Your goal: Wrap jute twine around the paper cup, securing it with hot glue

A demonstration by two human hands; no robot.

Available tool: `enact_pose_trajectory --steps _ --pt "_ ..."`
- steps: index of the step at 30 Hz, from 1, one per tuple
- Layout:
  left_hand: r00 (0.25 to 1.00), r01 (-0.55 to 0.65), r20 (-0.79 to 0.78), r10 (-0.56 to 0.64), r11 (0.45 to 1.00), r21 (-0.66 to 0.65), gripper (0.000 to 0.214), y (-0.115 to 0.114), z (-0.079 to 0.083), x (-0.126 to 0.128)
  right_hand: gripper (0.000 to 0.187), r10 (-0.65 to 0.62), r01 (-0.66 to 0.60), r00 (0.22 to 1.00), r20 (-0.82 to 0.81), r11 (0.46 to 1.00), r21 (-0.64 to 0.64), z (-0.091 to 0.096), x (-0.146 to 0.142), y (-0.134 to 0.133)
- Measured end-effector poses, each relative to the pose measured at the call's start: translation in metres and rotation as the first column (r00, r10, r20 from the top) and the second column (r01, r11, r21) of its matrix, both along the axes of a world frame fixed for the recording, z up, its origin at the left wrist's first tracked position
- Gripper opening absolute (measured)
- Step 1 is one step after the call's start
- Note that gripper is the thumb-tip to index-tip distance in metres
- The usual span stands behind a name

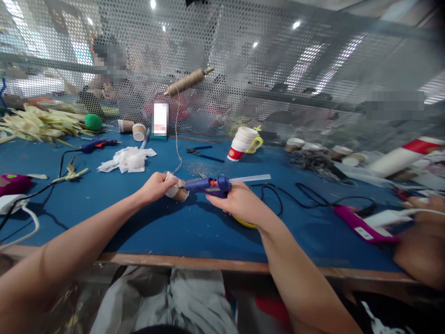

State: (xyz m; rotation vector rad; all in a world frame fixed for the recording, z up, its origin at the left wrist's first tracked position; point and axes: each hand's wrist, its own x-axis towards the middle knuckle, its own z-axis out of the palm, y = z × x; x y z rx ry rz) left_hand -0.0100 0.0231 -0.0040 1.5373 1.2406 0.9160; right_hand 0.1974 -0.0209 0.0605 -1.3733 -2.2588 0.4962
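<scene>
Left hand (157, 186): I grip a twine-wrapped paper cup (178, 190) over the table (215, 243); contents unseen.
Right hand (246, 202): I clasp a blue glue gun (205, 185), nozzle by the cup.
Cup stack (239, 143): nested together.

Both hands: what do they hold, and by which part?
Left hand: small cup, by its white end. Right hand: blue glue gun, by its handle.

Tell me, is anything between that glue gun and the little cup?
Nothing visible: the right hand holds the glue gun pointed right at the cup in the left hand; whether they touch is unclear.
</scene>
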Motion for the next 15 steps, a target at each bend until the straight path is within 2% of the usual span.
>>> enact_pose_trajectory --steps 15 --pt "1.000 0.000 -0.016 0.000 1.000 0.023 0.039 -0.0008 -0.0003 0.0004 0.021 0.024 -0.024 1.000 -0.002 1.000 -0.008 -0.0005 0.0006 -0.0009"
